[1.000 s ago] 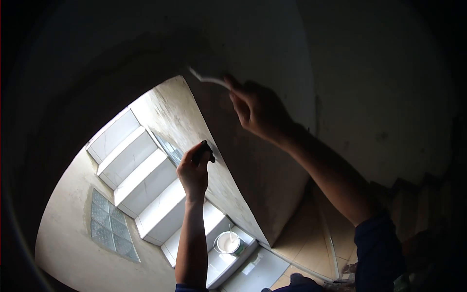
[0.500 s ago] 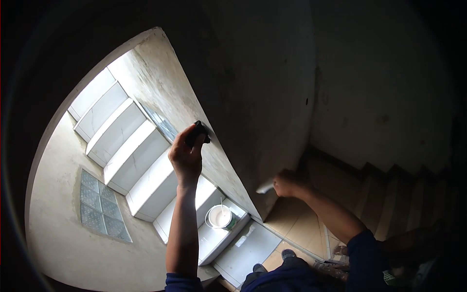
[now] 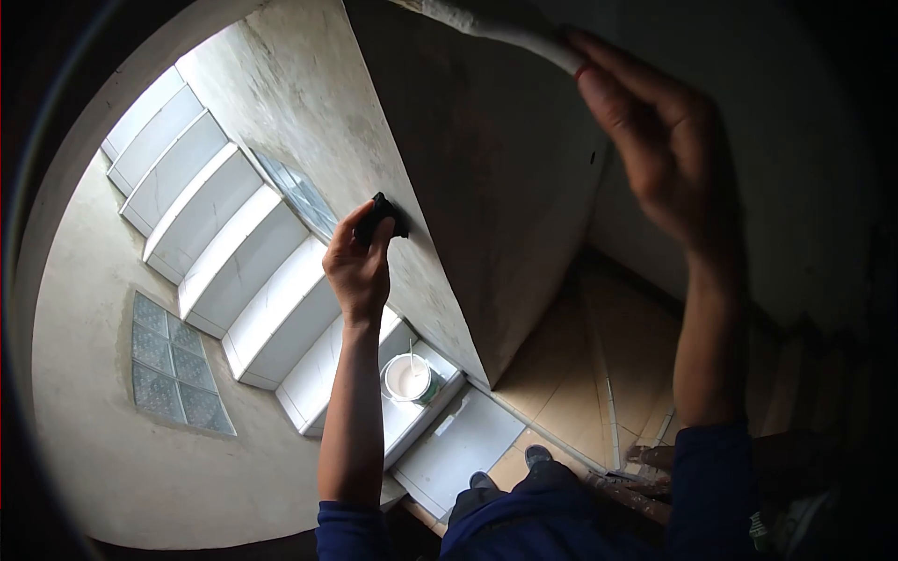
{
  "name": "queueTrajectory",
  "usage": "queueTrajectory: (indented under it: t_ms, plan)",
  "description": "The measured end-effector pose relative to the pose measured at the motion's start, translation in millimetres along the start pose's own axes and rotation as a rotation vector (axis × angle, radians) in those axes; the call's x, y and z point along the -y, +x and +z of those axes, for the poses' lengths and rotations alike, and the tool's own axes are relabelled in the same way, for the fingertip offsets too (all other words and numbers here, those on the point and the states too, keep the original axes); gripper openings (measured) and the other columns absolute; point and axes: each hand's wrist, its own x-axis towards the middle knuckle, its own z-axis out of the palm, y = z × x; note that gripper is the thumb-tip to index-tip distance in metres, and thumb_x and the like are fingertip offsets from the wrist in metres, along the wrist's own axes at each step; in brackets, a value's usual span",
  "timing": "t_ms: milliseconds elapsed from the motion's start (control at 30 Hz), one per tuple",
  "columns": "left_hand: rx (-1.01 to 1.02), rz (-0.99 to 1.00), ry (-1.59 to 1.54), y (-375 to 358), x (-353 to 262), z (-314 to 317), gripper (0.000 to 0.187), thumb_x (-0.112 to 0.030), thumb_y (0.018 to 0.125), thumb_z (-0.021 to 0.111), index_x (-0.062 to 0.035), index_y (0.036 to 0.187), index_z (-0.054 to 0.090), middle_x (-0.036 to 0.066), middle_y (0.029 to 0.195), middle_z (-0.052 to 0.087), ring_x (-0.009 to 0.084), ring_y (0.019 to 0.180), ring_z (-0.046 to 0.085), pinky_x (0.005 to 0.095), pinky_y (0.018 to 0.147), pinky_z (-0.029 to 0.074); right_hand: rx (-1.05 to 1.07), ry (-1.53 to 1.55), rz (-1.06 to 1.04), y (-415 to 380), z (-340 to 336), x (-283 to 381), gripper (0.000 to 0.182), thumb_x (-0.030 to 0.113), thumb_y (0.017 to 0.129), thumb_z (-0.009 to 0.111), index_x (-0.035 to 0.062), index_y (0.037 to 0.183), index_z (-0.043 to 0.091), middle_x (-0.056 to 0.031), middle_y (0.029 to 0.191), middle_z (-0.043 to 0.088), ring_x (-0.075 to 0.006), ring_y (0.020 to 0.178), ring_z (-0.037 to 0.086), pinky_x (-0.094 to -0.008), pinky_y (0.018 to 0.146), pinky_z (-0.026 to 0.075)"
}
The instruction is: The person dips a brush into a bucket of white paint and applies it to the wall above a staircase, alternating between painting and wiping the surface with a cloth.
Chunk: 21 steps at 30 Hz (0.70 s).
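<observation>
My left hand (image 3: 357,271) is closed on a small black piece (image 3: 379,222) with an uneven outline, and I cannot make out its kind. This piece is against the wall's corner edge, between the lit face (image 3: 360,140) and the dark face (image 3: 486,187). Higher up on the right, my right hand (image 3: 655,140) grips what looks like a paintbrush (image 3: 524,37) by its pale handle. Its head points up and left toward the top of the wall edge and is partly cut off by the frame.
A bucket (image 3: 409,378) of whitish stuff with a stick in it stands on a low white step. White tiled stairs (image 3: 243,252) climb at left, beside a glass-block window (image 3: 178,365). Tan floor tiles (image 3: 561,374) and dark steps (image 3: 795,383) lie at right.
My right hand has risen from low beside the wall's foot to the top of the view, carrying the paintbrush. My left hand stays at the wall edge with the black piece. The view has shifted slightly.
</observation>
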Motion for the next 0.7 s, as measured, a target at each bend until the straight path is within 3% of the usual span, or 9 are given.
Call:
queueTrajectory:
  t_ms: [67, 133, 200, 267, 467, 600, 633, 700]
  plan:
    - [-0.025, 0.016, 0.004, -1.8, 2.3, 5.1, 0.029, -0.002, 0.085, 0.067, -0.0003, 0.113, 0.062, 0.006, 0.093, 0.068, 0.008, 0.078, 0.063, 0.0189, 0.069, 0.05, -0.096, 0.003, -0.015, -41.8, 39.3, -15.9, 0.026, 0.009, 0.089, 0.061, -0.0003, 0.113, 0.063, -0.011, 0.069, 0.061, -0.0179, 0.058, 0.06, -0.0278, 0.053, 0.048]
    - [-0.036, 0.018, 0.004, -2.8, 5.7, 6.4, 0.029, -0.003, 0.085, 0.067, -0.0008, 0.114, 0.062, 0.007, 0.094, 0.069, 0.0091, 0.082, 0.064, 0.0198, 0.07, 0.051, -0.103, -0.063, -0.038, -106.0, 93.0, -34.8, 0.033, 0.004, 0.087, 0.061, 0.0014, 0.12, 0.059, -0.0114, 0.066, 0.054, -0.0217, 0.057, 0.056, -0.0316, 0.052, 0.047]
    - [-0.041, 0.024, -0.01, -4.4, 6.2, 6.7, 0.029, -0.004, 0.086, 0.067, -0.001, 0.114, 0.062, 0.007, 0.095, 0.069, 0.0101, 0.084, 0.065, 0.0206, 0.071, 0.052, 0.008, 0.033, 0.061, -189.3, 134.6, -57.0, 0.04, 0.0, 0.087, 0.059, 0.0007, 0.126, 0.054, -0.0115, 0.07, 0.053, -0.0242, 0.058, 0.056, -0.0333, 0.052, 0.047]
    - [-0.036, 0.02, 0.016, -4.9, 5.5, 5.9, 0.03, -0.003, 0.085, 0.067, -0.0014, 0.114, 0.062, 0.008, 0.095, 0.069, 0.0114, 0.086, 0.066, 0.0219, 0.073, 0.053, -0.01, 0.103, 0.106, -276.2, 173.4, -74.7, 0.042, 0.001, 0.086, 0.058, 0.0015, 0.128, 0.053, -0.012, 0.074, 0.054, -0.0247, 0.057, 0.055, -0.0338, 0.052, 0.048]
    - [-0.043, -0.026, 0.031, -11.5, 6.4, 6.6, 0.028, 0.0, 0.085, 0.067, -0.0004, 0.113, 0.062, 0.006, 0.092, 0.067, 0.0079, 0.08, 0.061, 0.02, 0.07, 0.051, 0.453, -0.049, 0.486, -474.4, 170.6, -89.4, 0.042, 0.012, 0.087, 0.058, 0.0102, 0.129, 0.055, -0.0154, 0.08, 0.054, -0.0336, 0.064, 0.058, -0.0411, 0.057, 0.049]
    - [-0.054, -0.012, 0.023, -17.9, 11.3, 7.8, 0.028, 0.001, 0.085, 0.066, 0.0002, 0.113, 0.062, 0.007, 0.096, 0.067, 0.0109, 0.086, 0.063, 0.0225, 0.076, 0.052, 0.714, 0.018, 0.621, -474.5, 157.9, -116.9, 0.027, 0.01, 0.085, 0.056, -0.0002, 0.109, 0.063, -0.0199, 0.069, 0.059, -0.0366, 0.064, 0.058, -0.0453, 0.058, 0.047]
    - [-0.061, -0.005, 0.03, -18.8, 11.7, 8.5, 0.028, 0.001, 0.085, 0.066, 0.0004, 0.113, 0.062, 0.008, 0.097, 0.067, 0.012, 0.088, 0.063, 0.0236, 0.079, 0.053, 0.765, 0.044, 0.579, -445.7, 157.1, -123.2, 0.019, 0.008, 0.083, 0.054, -0.0025, 0.096, 0.064, -0.0216, 0.065, 0.06, -0.0375, 0.066, 0.062, -0.0456, 0.06, 0.049]
    - [-0.051, -0.011, 0.032, -19.7, 12.9, 8.0, 0.029, 0.001, 0.085, 0.066, 0.0008, 0.113, 0.061, 0.009, 0.1, 0.067, 0.0141, 0.093, 0.063, 0.0257, 0.083, 0.053, 0.791, -0.104, 0.636, -369.7, 156.4, -121.4, 0.018, 0.013, 0.082, 0.054, 0.0002, 0.08, 0.066, -0.0228, 0.077, 0.064, -0.0387, 0.076, 0.065, -0.0447, 0.067, 0.053]
